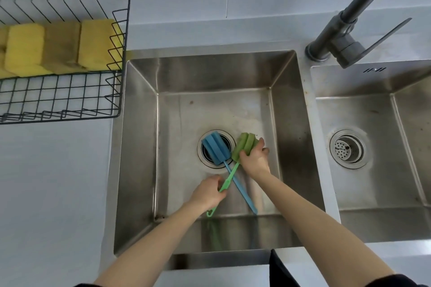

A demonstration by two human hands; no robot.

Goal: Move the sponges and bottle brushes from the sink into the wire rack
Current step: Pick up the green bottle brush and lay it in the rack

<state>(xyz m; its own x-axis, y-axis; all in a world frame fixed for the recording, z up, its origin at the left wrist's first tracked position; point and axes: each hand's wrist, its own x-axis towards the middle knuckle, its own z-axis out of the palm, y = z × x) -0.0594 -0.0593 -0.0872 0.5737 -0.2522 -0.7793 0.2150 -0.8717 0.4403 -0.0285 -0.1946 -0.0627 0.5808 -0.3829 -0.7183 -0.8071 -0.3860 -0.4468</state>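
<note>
Two bottle brushes lie crossed on the floor of the steel sink (pixel 140 146). The green brush (pixel 243 146) has its foam head under my right hand (pixel 255 158), which grips that head. My left hand (pixel 207 192) is closed around the green handle near its looped end. The blue brush (pixel 214 149) rests with its foam head over the drain and its handle running toward the near right, under the green one. Several yellow sponges (pixel 93 44) stand on edge in the black wire rack (pixel 119 90) on the counter at the far left.
A dark grey faucet (pixel 345 39) rises behind the divider between the two basins. A second steel basin (pixel 377 221) with a strainer drain lies to the right. White counter surrounds the rack and runs along the sink's left side.
</note>
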